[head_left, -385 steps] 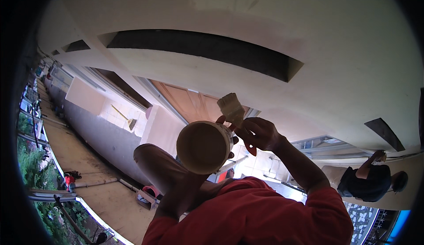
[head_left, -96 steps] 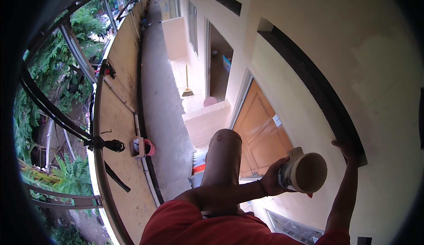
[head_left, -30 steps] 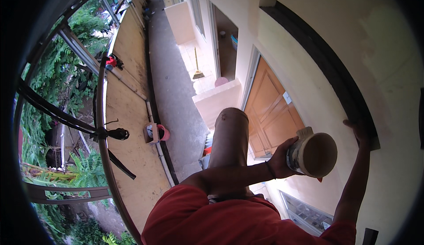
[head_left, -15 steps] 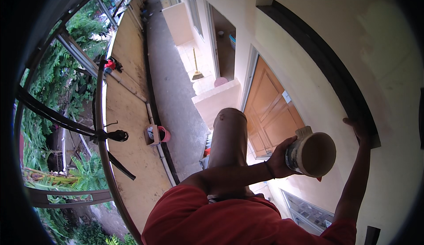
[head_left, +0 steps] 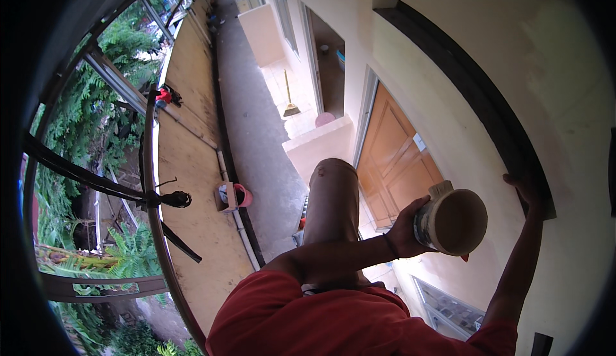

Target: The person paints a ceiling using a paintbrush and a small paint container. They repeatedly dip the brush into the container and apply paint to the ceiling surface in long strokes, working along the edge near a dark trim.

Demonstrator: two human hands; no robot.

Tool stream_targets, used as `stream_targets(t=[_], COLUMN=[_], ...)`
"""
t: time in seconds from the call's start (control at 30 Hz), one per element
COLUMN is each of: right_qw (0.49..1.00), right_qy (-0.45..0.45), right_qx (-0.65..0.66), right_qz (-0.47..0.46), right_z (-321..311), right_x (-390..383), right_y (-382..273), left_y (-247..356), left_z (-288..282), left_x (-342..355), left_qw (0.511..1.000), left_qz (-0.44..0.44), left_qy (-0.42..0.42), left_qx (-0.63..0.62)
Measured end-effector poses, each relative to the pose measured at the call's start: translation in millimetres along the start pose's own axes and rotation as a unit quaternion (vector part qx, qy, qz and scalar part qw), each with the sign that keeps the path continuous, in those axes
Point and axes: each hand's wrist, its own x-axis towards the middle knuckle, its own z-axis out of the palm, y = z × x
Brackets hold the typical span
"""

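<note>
My left hand (head_left: pixel 404 234) is closed around the side of a round plastic tub (head_left: pixel 457 222) with a pale, stained inside. The tub is tipped so that its open mouth faces up toward me, and a stubby pale piece (head_left: pixel 440 190) sticks up at its rim. A small red-orange tip shows below it. My right hand (head_left: pixel 529 190) is raised to the wall at the lower end of a long dark recessed strip (head_left: pixel 471 86). Its thumb is spread out against the pale wall, and the other fingers are dim against the dark strip.
My bent knee (head_left: pixel 333 192) is high above the walkway (head_left: pixel 256 118). Below are a wooden door (head_left: pixel 394 157), a low partition (head_left: pixel 321 145), a broom (head_left: pixel 290 99) and a pink bucket (head_left: pixel 244 195). A metal rail (head_left: pixel 153 227) with tied black cable curves along the left.
The view has shifted slightly, so the walkway and rail sit a little farther right. Both hands keep nearly the same places, the left still around the tub.
</note>
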Motion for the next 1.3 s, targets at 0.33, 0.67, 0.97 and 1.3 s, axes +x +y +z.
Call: stream_targets(t=[0.33,0.67,0.97,1.3], right_qw=[0.983,0.996,0.961,0.725], right_qy=[0.154,0.014,0.109,0.188], right_qx=[-0.097,-0.030,0.253,0.655], right_qz=[-0.011,0.088,-0.004,0.101], right_z=[4,120,171,124], right_x=[-55,-214,-262,-250], right_y=[-26,-38,-83,-186], left_y=[2,1,13,0], left_z=[18,9,-36,24], left_x=[-3,-1,9,13], left_qw=[0.998,0.998,0.995,0.895], left_qz=[-0.004,0.007,-0.027,0.002], left_qy=[-0.044,-0.037,0.018,0.106], left_qx=[-0.045,-0.047,0.092,0.432])
